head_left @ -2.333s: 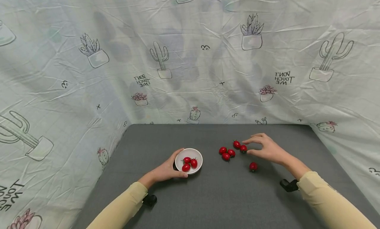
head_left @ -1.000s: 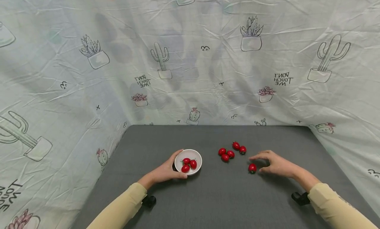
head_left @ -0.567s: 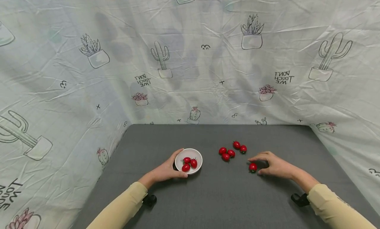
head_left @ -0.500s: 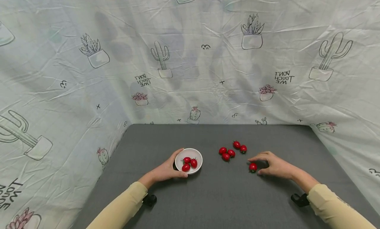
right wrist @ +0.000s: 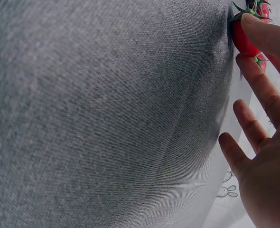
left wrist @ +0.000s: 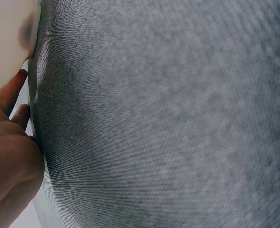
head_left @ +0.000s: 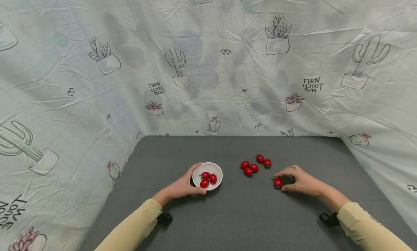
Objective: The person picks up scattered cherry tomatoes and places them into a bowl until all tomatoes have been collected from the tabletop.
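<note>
On the grey table, my left hand (head_left: pixel 182 187) holds a small white bowl (head_left: pixel 219 170) from its left side, thumb at the near rim and fingers round the far side. Three cherry tomatoes (head_left: pixel 213 178) lie in the bowl. The left wrist view shows the bowl's outer wall (left wrist: pixel 7 38) against the fingers of my left hand (left wrist: pixel 12 152). My right hand (head_left: pixel 301 182) pinches a single cherry tomato (head_left: pixel 278 183), still on the table, between thumb and finger. In the right wrist view this tomato (right wrist: pixel 244 40) has green sepals, and the thumb partly covers it.
A group of three cherry tomatoes (head_left: pixel 248 171) lies between the bowl and my right hand. Just behind it is a pair of cherry tomatoes (head_left: pixel 267 163). A printed cloth (head_left: pixel 208 63) hangs behind and beside the grey table (head_left: pixel 228 222).
My right hand has come from beside the pair of tomatoes toward me to the single one, and its thumb and finger have closed in on it. Left hand and bowl have stayed put.
</note>
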Demonstrator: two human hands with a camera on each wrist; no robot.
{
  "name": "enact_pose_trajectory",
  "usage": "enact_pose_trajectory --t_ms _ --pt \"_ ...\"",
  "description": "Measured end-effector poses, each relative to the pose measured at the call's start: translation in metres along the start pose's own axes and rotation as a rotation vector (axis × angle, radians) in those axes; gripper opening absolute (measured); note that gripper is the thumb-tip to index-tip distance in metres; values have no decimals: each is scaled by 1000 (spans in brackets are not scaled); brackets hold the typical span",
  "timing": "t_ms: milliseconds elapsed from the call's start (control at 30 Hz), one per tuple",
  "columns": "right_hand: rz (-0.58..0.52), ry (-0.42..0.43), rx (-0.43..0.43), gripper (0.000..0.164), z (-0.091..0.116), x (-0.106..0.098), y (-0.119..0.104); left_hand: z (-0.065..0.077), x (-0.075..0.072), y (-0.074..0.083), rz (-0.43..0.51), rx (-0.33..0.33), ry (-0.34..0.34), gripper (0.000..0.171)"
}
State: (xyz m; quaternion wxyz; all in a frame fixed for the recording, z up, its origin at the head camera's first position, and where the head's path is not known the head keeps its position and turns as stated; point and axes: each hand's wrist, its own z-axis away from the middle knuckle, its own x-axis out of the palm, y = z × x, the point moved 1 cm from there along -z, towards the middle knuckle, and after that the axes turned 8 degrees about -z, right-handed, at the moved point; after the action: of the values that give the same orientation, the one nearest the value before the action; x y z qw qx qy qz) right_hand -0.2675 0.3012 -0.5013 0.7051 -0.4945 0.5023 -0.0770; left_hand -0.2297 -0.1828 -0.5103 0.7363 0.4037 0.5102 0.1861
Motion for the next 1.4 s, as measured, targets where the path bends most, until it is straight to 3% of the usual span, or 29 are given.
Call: enact_pose_trajectory --t_ms 367,1400 --pt "11 14 -44 40 -2 2 2 -1 0 0 6 -1 2 110" --pt "53 58 -27 29 -5 3 0 -1 -1 0 10 2 0 111"
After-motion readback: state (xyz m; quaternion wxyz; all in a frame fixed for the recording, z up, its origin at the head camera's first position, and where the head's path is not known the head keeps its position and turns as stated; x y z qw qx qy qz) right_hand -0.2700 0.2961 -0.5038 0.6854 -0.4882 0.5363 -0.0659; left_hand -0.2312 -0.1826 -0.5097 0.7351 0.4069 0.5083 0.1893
